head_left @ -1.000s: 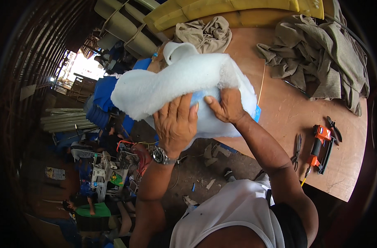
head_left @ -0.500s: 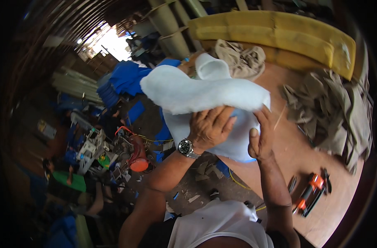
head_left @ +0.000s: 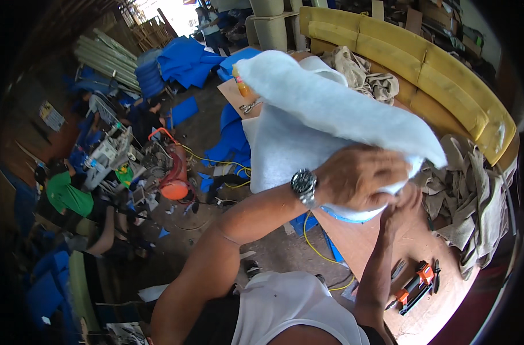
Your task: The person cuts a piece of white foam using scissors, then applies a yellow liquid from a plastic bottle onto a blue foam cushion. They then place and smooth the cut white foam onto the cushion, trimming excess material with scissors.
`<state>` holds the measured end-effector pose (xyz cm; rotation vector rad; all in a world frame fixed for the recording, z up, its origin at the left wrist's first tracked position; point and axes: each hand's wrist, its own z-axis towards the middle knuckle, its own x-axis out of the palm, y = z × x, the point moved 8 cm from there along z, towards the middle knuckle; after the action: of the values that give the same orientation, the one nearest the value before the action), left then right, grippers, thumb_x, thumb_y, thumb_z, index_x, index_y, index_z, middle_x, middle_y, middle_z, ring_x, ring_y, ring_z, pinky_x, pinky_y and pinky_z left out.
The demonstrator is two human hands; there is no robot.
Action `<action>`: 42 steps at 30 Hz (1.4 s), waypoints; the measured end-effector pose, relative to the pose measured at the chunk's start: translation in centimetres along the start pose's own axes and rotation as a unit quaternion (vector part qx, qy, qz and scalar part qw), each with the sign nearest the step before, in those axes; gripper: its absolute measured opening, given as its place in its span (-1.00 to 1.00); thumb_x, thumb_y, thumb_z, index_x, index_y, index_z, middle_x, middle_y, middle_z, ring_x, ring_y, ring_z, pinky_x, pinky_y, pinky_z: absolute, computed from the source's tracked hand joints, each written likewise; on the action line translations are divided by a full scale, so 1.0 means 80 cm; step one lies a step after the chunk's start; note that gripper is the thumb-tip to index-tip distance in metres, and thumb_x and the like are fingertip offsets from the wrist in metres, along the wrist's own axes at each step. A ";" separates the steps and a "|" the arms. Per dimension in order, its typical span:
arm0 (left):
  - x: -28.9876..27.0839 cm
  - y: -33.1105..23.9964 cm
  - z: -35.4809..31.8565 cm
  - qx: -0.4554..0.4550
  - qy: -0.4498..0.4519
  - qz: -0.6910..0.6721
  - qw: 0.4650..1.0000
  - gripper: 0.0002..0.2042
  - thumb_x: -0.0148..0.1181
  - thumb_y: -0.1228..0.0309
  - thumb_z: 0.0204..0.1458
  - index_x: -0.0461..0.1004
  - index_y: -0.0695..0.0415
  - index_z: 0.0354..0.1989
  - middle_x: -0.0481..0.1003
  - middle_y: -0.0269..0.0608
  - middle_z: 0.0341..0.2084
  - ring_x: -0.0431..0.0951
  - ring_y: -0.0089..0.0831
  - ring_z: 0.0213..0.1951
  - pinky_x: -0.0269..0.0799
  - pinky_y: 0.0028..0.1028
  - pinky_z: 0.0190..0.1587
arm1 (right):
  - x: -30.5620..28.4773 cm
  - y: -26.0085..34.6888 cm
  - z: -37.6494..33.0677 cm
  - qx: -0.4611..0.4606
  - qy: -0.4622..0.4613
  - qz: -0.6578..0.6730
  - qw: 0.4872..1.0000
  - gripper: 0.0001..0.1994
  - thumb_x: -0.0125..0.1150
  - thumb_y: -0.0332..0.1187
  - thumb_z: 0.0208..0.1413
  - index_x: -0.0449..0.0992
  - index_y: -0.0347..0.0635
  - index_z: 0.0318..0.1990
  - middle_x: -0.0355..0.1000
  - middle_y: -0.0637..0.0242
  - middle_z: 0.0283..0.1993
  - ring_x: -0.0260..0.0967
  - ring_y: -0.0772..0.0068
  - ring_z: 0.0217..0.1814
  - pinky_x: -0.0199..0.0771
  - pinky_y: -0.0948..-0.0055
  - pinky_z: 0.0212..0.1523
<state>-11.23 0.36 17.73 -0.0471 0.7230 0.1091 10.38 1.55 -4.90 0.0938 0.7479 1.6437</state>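
Left hand (head_left: 362,175) clamped over folded white batting (head_left: 331,112), pressing fold flat against wooden table (head_left: 365,241). Right hand (head_left: 403,201) tucked beneath batting edge, grip hidden, cannot tell. Orange stapler (head_left: 414,284) near table edge, within reach. Beige fabric (head_left: 463,201) heaped aside.

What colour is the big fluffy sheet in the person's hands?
White; the batting sheet shows best in the head view.
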 end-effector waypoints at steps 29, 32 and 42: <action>-0.230 0.447 -0.422 -0.404 0.113 -0.193 0.887 -0.80 0.08 0.39 0.27 0.57 0.22 -0.12 0.63 -0.23 -0.26 0.55 -0.50 -0.33 0.48 -0.54 -0.19 | 0.114 0.012 -0.781 0.163 0.800 -0.132 0.562 -0.79 0.11 -0.28 0.14 0.64 -0.13 -0.22 0.61 0.13 -0.16 0.59 0.18 -0.12 0.56 0.12 -0.14; -0.193 0.529 -0.393 -0.386 0.100 -0.252 0.882 -0.79 0.12 0.43 0.22 0.54 0.17 -0.02 0.60 -0.22 -0.15 0.54 -0.54 -0.27 0.48 -0.54 -0.13 | 0.166 0.046 -0.723 0.418 0.628 -0.083 0.651 -0.76 0.11 -0.27 0.16 0.63 -0.15 -0.16 0.60 0.11 -0.13 0.57 0.17 -0.08 0.52 0.18 -0.08; 0.069 0.645 -0.361 -0.251 0.393 -0.529 0.709 -0.20 0.39 0.13 0.02 0.17 0.24 0.37 0.25 0.05 0.32 0.19 -0.22 0.38 0.17 -0.27 0.36 | 0.171 0.196 -0.651 0.624 0.152 -0.055 0.764 -0.71 0.14 -0.25 0.23 0.58 -0.29 -0.08 0.50 0.28 -0.31 0.40 0.45 -0.30 0.36 0.41 -0.32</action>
<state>-32.07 49.73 -7.82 -1.0874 1.4049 -0.8924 -30.18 -7.90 -42.43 0.7237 1.9659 0.7837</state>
